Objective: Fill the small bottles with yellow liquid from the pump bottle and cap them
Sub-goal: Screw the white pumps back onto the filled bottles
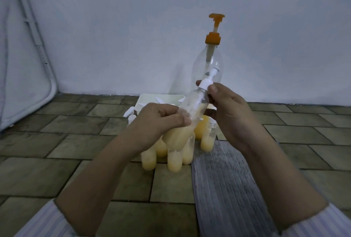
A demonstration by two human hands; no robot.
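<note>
A small clear bottle (195,103) with yellow liquid in its lower half is tilted in the air between my hands. My left hand (161,117) grips its body. My right hand (226,103) pinches the white pump cap (206,82) on its neck. Behind it stands the tall clear pump bottle (210,62) with an orange pump head, its lower part holding yellow liquid. Several small bottles (174,160) partly filled with yellow liquid stand on the floor below my hands, some hidden by my left wrist.
A white tray (161,98) with several white caps lies behind the bottles, near the wall. A grey ribbed cloth (224,183) lies on the tiled floor to the right. A white framed panel (28,65) leans at the far left.
</note>
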